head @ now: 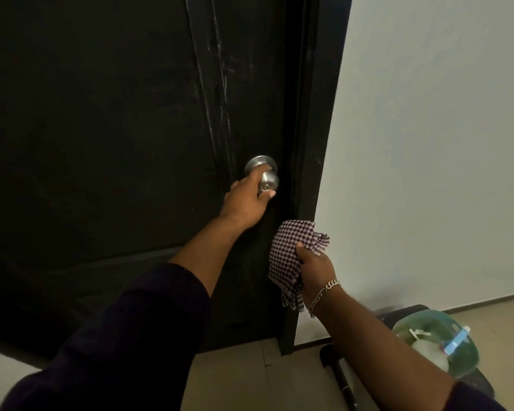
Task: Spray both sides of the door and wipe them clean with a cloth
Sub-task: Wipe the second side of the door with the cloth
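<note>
A black panelled door [107,137] fills the left and middle of the view, with faint pale streaks near its right stile. My left hand [245,200] grips the round silver door knob [263,173]. My right hand [315,266], with a chain bracelet on the wrist, holds a crumpled purple-and-white checked cloth [291,256] just below the knob, against the door's edge and the black frame [315,137]. No spray bottle can be told for sure.
A white wall [433,149] stands right of the frame. At the lower right a green translucent bowl [436,342] with a blue-and-white item inside rests on a dark stool or seat [404,314]. Beige floor tiles [238,375] lie below.
</note>
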